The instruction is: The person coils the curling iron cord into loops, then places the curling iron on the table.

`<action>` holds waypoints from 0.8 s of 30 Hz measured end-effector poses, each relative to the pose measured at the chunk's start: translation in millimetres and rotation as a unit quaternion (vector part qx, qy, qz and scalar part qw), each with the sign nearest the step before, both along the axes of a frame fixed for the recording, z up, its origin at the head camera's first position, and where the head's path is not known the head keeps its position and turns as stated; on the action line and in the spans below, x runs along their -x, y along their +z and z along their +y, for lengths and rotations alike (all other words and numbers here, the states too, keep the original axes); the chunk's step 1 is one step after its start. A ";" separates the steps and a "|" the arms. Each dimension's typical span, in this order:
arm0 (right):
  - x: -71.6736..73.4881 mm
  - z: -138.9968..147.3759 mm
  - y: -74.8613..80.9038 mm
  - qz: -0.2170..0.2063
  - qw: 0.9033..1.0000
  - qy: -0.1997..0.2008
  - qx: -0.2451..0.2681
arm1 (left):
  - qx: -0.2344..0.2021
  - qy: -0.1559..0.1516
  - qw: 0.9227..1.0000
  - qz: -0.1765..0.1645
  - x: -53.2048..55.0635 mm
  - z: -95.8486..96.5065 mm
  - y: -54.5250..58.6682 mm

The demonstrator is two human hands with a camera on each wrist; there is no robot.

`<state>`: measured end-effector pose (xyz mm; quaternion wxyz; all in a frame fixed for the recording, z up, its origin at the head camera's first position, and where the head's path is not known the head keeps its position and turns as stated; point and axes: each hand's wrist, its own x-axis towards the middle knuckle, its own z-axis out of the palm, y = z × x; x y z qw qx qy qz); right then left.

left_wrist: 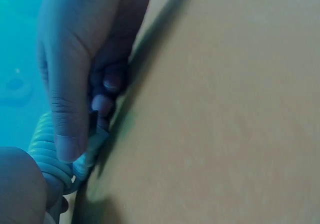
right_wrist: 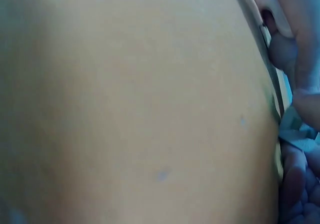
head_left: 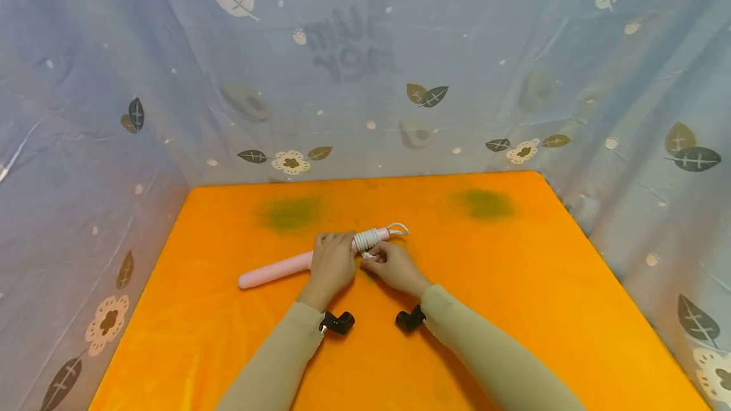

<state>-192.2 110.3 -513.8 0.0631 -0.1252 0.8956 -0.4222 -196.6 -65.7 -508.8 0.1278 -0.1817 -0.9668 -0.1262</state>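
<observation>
A long pink corded wand (head_left: 274,271) lies aslant on the orange table, its rounded end to the left. White cord (head_left: 367,240) is wound in tight, side-by-side turns round its right part, and a loose loop of cord (head_left: 400,229) stands out past the tip. My left hand (head_left: 333,265) grips the wand just left of the coil. Below the coil, my right hand (head_left: 394,265) pinches a small white end piece of the cord (head_left: 370,257) between thumb and fingers. The left wrist view shows the right thumb (left_wrist: 70,119) against it; its exact shape is mostly covered.
The orange-covered table (head_left: 502,284) spreads round both hands, with two dark greenish patches near its back edge. A pale patterned curtain (head_left: 365,81) encloses the back and both sides. Small black devices (head_left: 342,322) sit at the wrists.
</observation>
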 end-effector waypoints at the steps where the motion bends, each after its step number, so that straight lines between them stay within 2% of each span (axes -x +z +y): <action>1: 0.8 -0.8 -0.2 -0.001 1.000 0.003 0.003 | 0.001 0.000 1.000 -0.003 0.7 -0.9 -0.5; 8: 6.5 -2.5 -1.3 -0.005 1.000 0.007 0.017 | -0.008 -0.001 1.000 -0.001 6.4 -3.4 -2.7; 17: 2.9 2.5 -3.4 -0.011 0.999 0.008 0.031 | 0.000 -0.002 1.000 -0.018 5.3 1.2 -5.4; 21: -0.5 2.3 -3.2 -0.004 1.000 0.011 0.014 | 0.003 -0.001 1.000 -0.026 3.1 1.3 -6.0; 24: -3.7 0.6 -2.2 0.014 1.000 0.024 -0.005 | 0.005 -0.003 0.999 -0.050 1.0 -1.2 -4.2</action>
